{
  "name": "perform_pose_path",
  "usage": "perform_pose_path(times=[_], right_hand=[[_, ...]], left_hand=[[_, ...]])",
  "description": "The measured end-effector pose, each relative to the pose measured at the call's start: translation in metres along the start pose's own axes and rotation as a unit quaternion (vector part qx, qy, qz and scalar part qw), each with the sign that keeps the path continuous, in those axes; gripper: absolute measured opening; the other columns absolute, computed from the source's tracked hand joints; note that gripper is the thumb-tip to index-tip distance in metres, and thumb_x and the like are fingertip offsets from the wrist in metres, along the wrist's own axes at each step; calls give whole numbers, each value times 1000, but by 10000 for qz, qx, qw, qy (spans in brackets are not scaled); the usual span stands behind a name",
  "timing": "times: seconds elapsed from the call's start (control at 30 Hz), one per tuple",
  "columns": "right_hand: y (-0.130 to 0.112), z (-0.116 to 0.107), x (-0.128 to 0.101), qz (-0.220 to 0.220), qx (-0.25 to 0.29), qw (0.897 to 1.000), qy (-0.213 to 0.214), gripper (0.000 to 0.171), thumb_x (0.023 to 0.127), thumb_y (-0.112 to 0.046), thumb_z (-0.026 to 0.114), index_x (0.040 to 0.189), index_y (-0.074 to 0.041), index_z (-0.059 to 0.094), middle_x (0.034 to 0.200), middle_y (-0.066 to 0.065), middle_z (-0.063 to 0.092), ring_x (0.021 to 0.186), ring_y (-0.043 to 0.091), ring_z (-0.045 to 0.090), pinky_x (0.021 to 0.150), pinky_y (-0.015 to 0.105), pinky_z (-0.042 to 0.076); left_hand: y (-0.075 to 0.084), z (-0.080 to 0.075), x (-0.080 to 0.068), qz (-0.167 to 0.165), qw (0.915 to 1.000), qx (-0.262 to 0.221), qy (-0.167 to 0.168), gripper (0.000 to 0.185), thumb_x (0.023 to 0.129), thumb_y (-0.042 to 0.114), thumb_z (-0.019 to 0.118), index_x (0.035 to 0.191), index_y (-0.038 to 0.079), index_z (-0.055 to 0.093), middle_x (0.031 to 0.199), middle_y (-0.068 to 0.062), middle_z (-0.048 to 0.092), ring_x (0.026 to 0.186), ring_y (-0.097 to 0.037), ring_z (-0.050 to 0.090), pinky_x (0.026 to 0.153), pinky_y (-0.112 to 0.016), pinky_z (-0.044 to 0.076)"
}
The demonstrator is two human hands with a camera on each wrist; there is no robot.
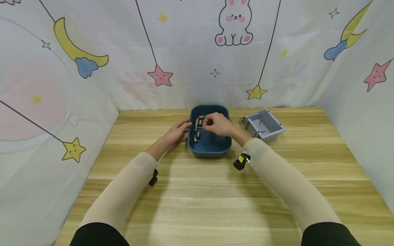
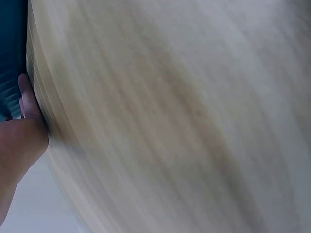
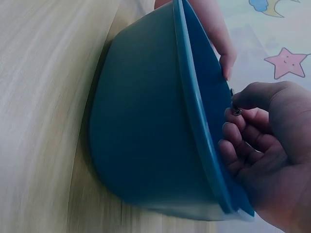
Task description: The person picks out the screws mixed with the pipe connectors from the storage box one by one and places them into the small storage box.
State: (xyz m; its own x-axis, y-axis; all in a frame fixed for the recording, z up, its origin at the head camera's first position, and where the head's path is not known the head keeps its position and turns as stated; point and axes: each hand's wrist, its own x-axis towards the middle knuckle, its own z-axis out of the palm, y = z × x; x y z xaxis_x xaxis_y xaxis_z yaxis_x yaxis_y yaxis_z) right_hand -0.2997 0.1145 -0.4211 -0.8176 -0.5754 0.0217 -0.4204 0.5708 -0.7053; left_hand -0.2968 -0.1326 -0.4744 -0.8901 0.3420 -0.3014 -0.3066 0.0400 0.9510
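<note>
A dark blue plastic bin (image 1: 212, 150) stands at the back of the table. Several small gold-and-blue batteries (image 1: 196, 126) lie along its left side. My left hand (image 1: 176, 135) rests against the bin's left wall, fingers fairly straight and fingertips at the rim. In the left wrist view only part of that hand (image 2: 22, 141) shows beside the bin. Over the bin's inside, my right hand (image 1: 218, 124) has thumb and index finger together. The right wrist view shows it pinching a small metal screw (image 3: 237, 112), with the cross-marked head visible and the rest mostly hidden.
Right of the bin sits a grey open box (image 1: 266, 126) with a few thin metal pieces inside, close to my right forearm. The wooden table (image 1: 197, 191) meets printed cloth walls (image 1: 191, 92) at the back and sides.
</note>
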Motion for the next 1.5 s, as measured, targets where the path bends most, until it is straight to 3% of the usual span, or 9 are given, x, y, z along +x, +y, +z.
perform_pose_path(times=[0.4,0.7,1.1,1.5], right_hand=[[5,-9,-11,-75,12,9999,117,9,104,-10,67,97,-7,72,93,6,70,83,21,62,78,37,53],[8,-17,-17,-147,177,9997,-3,10,104,-7,65,100,-1,71,92,8,69,81,23,60,76,37,52],[11,-28,-26,-207,101,9997,-48,8,105,-6,64,99,-4,70,94,8,68,83,21,58,78,38,51],[13,-34,-31,-91,103,9999,32,6,102,-4,66,98,-3,70,92,8,68,82,22,58,77,35,51]], left_hand=[[-1,3,1,47,9999,105,-11,63,112,36,54,167,13,33,163,-14,43,148,-29,45,110,-49,52],[-1,0,-1,19,10000,51,2,66,112,39,55,168,13,31,164,-15,41,148,-29,45,111,-50,51],[1,0,-1,2,10000,50,13,65,112,39,56,167,14,32,164,-13,41,148,-28,45,112,-49,50],[0,0,-3,-29,10000,86,19,65,111,41,56,167,15,33,160,-14,46,145,-26,49,110,-46,53]])
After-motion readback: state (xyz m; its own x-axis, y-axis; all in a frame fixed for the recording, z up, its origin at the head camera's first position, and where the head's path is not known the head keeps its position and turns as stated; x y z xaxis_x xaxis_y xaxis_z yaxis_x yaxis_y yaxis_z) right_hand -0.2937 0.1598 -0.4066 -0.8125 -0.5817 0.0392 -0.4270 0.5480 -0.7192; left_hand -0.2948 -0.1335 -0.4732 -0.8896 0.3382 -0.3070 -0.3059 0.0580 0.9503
